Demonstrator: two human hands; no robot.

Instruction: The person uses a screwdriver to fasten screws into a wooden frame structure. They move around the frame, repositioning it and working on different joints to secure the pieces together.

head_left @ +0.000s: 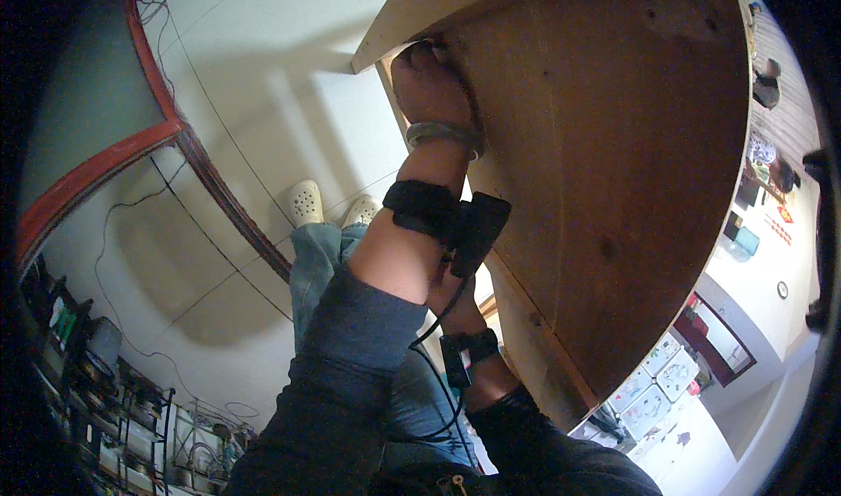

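Observation:
A large brown wooden panel (604, 172) with raised side boards, like a drawer or the underside of a tabletop, fills the right half of the head view and stands tilted. My left hand (431, 84) reaches far along its left side, wearing a bracelet. Its fingers curl in the shadow against the wooden side board (385, 36), at the inner corner. My right hand (452, 287) is nearer to me, by the lower side board (534, 321). A black device strapped to my left wrist covers its fingers, so what they hold is hidden.
Pale floor tiles (254, 75) lie at left, with a red-edged table (96, 163) beyond my feet. Thin cables (101, 242) trail over the floor. A rack (114, 391) full of items stands at lower left. White cabinets (653, 382) appear past the panel at right.

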